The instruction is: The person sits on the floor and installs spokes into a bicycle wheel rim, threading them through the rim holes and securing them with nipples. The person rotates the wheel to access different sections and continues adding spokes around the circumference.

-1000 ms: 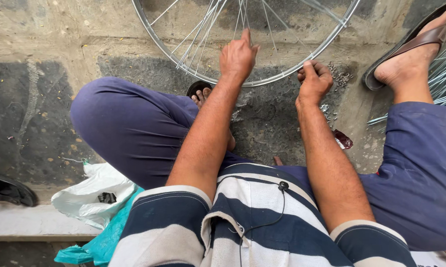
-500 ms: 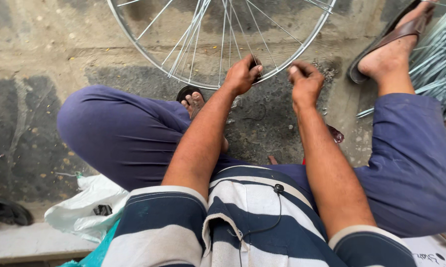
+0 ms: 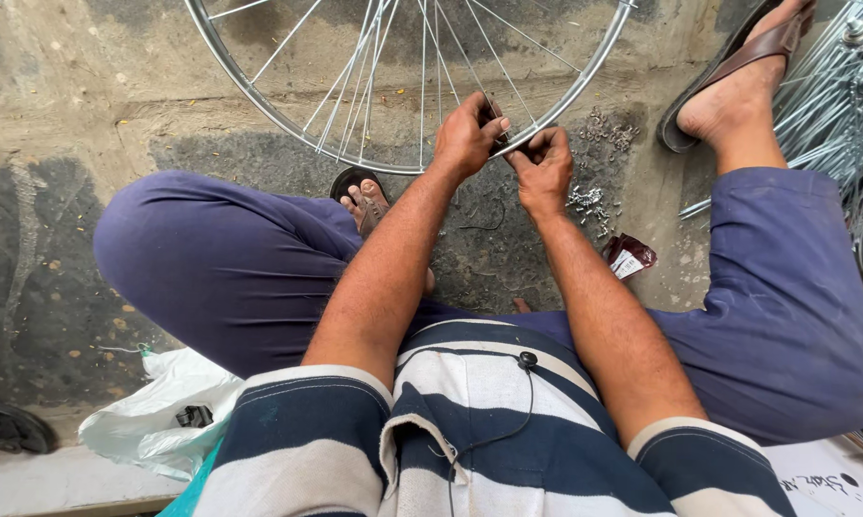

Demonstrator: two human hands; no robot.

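- Gripping the spoked silver wheel rim (image 3: 288, 124): left hand (image 3: 467, 137) and right hand (image 3: 543, 170), fingers clamped on it.
- Lying near the right hand: small dark-red packet (image 3: 627, 257) with a white label.
- Lying beside the left knee: crumpled white plastic bag (image 3: 158, 421).

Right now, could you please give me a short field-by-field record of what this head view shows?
Setting: person seated on a concrete floor
Left hand: gripping the rim of the spoked bicycle wheel
Right hand: pinching at the same rim, close beside the left
Loose parts: pile of small metal pieces on the floor by the right hand
Nearby: red packet; white plastic bag; bundle of spokes
Footwear: brown sandal
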